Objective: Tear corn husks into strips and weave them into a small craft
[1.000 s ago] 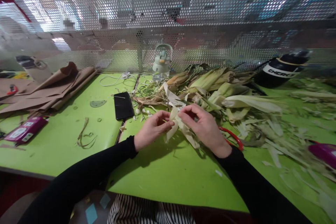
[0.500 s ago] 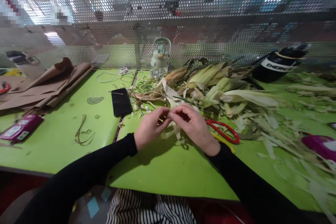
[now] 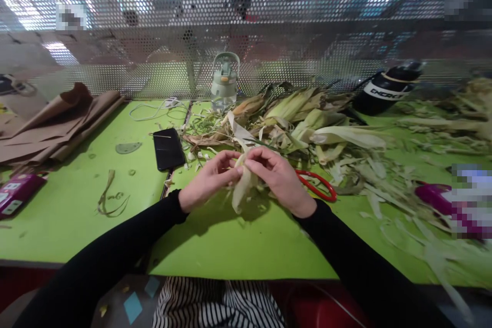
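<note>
Above the table (image 3: 238,253): two bare hands meet, with one pale husk (image 3: 241,192) between them.
Husk: right at the fingertips, hanging below them toward the person's side; its long axis runs downward with a slight lean to the left. Whether the lower end touches the table cannot be told.
Nearer hand: neither; the left hand (image 3: 209,177) meets the husk from the left, the right hand (image 3: 279,177) from the right.
Left fingers: thumb and forefinger pinched on the husk's upper part, with almost no gap.
Right fingers: likewise drawn together in a pinch on that upper part, just beside the left fingertips; whether the two hands touch is too small to tell.
Behind the hands: a pale strip (image 3: 237,127) slants up and away to the pile (image 3: 295,107); whether it joins the husk is hidden.
Beside the right wrist: a red loop (image 3: 331,197) on the table.
Left of the hands: a phone (image 3: 168,149), flat, apart from the fingers.
Farther back: a green bottle (image 3: 225,84), upright, by the pile's left end; a black bottle (image 3: 384,89), tilted, by its right.
</note>
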Tool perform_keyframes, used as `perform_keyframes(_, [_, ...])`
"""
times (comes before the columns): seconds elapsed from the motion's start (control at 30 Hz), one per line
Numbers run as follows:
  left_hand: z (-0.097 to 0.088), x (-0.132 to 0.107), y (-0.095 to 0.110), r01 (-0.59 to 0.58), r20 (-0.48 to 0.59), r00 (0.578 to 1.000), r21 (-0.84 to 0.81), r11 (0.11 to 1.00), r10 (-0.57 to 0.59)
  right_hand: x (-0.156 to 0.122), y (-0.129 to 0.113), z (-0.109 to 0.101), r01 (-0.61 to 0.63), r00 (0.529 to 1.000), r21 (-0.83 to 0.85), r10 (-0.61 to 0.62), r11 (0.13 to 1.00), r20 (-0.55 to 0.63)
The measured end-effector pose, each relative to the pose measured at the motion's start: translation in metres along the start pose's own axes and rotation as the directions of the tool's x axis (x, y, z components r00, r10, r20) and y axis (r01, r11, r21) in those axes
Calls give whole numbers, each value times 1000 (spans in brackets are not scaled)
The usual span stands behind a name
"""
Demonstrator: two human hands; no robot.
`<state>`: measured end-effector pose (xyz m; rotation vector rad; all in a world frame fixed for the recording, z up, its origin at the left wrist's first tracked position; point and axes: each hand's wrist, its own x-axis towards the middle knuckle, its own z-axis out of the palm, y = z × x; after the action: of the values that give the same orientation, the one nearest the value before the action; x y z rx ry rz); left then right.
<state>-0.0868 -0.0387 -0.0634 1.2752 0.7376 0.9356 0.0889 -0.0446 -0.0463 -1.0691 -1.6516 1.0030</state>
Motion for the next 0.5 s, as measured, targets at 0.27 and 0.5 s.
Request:
perform_keyframes(0.27, [-1, -4, 9, 48, 104, 993, 64, 997, -54, -66, 23, -93, 1, 1000, -901, -20, 434, -9])
perform_keyframes(0.5, [-2, -2, 11, 4, 14, 1000, 195, 981, -7, -80, 43, -111, 105, 991, -932, -114, 348, 69])
